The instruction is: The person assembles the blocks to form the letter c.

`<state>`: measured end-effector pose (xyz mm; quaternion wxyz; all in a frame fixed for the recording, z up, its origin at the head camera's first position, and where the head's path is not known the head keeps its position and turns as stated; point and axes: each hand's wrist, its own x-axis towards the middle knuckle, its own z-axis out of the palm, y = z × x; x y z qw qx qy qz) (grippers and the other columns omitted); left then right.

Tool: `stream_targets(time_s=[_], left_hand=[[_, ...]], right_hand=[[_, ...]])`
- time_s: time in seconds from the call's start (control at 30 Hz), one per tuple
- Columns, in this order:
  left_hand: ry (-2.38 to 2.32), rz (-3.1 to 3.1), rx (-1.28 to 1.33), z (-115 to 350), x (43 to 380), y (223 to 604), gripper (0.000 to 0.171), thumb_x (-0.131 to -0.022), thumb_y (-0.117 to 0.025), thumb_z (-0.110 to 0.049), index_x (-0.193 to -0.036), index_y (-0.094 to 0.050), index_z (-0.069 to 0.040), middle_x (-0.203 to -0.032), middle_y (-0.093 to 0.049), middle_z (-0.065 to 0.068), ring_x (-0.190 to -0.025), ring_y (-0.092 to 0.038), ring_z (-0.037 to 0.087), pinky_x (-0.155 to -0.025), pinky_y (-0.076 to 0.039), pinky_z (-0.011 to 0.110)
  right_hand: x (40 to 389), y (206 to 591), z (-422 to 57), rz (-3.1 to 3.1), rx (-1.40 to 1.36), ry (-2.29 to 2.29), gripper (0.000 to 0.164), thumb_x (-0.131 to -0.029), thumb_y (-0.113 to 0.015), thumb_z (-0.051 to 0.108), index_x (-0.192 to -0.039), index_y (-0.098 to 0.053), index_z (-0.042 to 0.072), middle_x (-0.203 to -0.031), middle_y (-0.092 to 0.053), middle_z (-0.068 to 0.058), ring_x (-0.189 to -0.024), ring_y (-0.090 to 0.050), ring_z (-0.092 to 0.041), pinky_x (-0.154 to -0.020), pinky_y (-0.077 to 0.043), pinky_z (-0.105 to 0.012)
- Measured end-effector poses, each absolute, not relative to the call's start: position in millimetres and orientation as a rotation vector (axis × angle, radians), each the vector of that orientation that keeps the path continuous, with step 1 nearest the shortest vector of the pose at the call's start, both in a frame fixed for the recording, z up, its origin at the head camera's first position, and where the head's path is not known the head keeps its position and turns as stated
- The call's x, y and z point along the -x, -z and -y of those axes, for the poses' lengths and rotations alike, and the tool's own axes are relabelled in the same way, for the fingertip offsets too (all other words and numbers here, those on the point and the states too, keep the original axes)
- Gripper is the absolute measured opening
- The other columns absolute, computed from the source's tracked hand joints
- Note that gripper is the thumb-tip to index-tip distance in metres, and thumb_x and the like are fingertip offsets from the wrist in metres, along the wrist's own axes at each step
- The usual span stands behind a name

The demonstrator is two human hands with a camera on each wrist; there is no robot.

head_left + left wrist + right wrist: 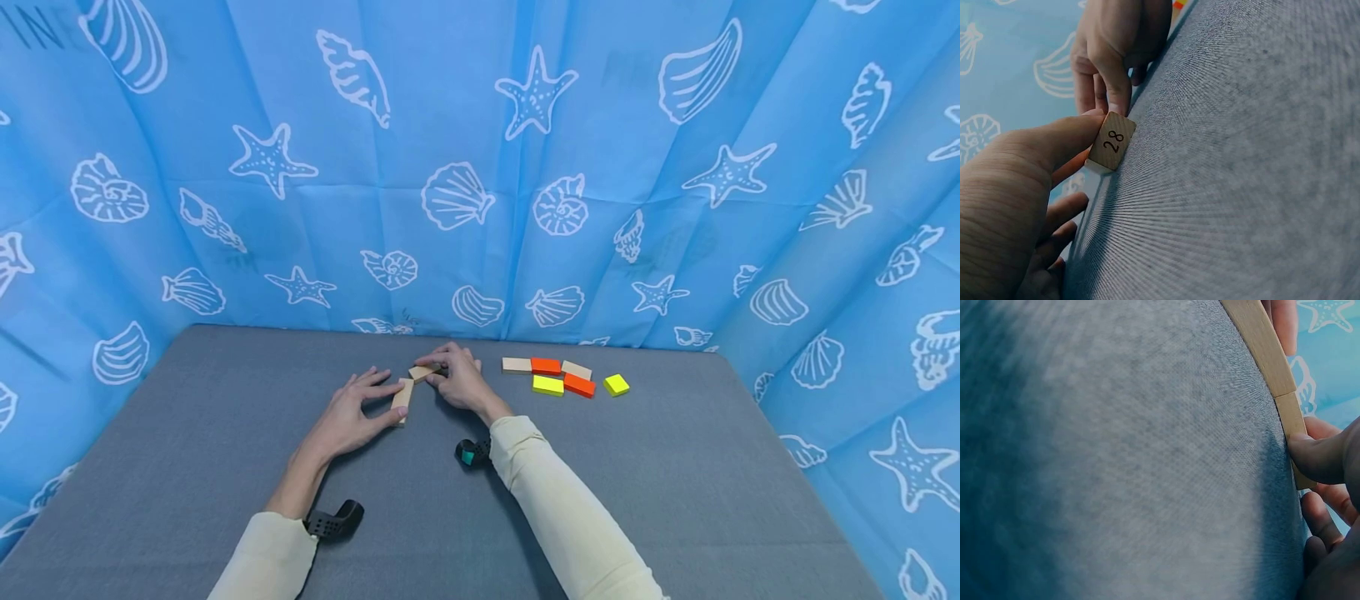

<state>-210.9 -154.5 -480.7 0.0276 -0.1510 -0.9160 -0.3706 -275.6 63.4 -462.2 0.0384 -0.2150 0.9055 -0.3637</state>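
Note:
My left hand (348, 421) pinches a plain wooden block (402, 398) between thumb and index finger, its other fingers spread out. The left wrist view shows the number 28 on the end of that wooden block (1112, 142). A second plain wooden block (421, 373) lies at an angle off its far end, and my right hand (461, 385) grips it between thumb and fingers. Seen from the right wrist, the second block (1290, 412) meets the first block (1263, 347) end to end. Both blocks lie low on the grey cloth.
To the right of my right hand lies a loose group of blocks: plain wooden ones (517, 365), orange-red ones (546, 367) and a yellow one (548, 386). Another yellow block (617, 384) sits slightly apart. A blue curtain (480, 250) with shell prints hangs behind the grey table (675, 483).

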Motion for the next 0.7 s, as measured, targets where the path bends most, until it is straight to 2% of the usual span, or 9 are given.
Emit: stream_targets(time_s=[0.23,0.47,0.7], left_hand=[[1.147,2.834,0.465,154.1,211.6,479.2,0.052,-0.092,-0.075,-0.043,-0.136,-0.068,-0.015,-0.150,-0.051,0.018,-0.148,-0.032,0.040,-0.118,-0.016,0.067],[1.142,2.838,0.470,154.4,211.6,479.5,0.053,-0.092,-0.075,-0.043,-0.136,-0.068,-0.016,-0.150,-0.051,0.017,-0.148,-0.032,0.040,-0.119,-0.014,0.066],[1.154,2.821,0.491,156.3,211.7,481.1,0.054,-0.092,-0.074,-0.044,-0.136,-0.067,-0.016,-0.151,-0.050,0.018,-0.148,-0.031,0.041,-0.119,-0.014,0.065]], right_hand=[[277.1,463.3,-65.4,-2.755,0.673,1.154,0.032,-0.097,-0.068,0.007,-0.128,-0.072,0.016,-0.127,-0.058,-0.007,-0.109,-0.051,-0.025,-0.095,-0.033,-0.048],[276.0,458.9,-73.8,-2.729,0.679,1.223,0.036,-0.097,-0.069,0.005,-0.132,-0.069,0.012,-0.131,-0.057,-0.010,-0.114,-0.055,-0.027,-0.105,-0.036,-0.052],[271.9,452.2,-96.6,-2.775,0.634,1.285,0.039,-0.095,-0.071,0.006,-0.133,-0.068,0.011,-0.130,-0.060,-0.011,-0.114,-0.056,-0.030,-0.102,-0.041,-0.050]])
